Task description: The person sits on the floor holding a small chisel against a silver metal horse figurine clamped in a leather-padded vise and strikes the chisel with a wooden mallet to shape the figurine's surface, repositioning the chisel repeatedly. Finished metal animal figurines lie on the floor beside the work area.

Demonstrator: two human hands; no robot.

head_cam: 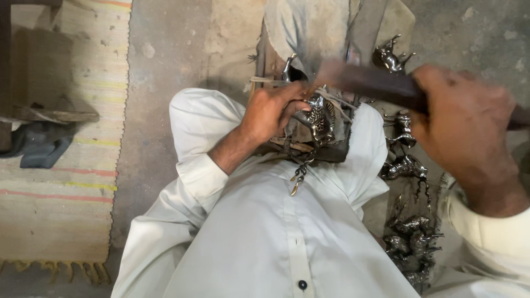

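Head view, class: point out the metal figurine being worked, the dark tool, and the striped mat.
metal figurine (319, 115), head view, its ribbed body.
dark tool (375, 84), head view, mid-shaft.
striped mat (61, 204), head view, woven middle.

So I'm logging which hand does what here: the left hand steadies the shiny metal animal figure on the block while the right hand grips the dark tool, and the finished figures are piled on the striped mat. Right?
Not quite. The pile of figures lies on the bare floor by the right arm, not on the striped mat. As the head view shows, the left hand steadies the metal animal figure and the right hand grips the dark tool.
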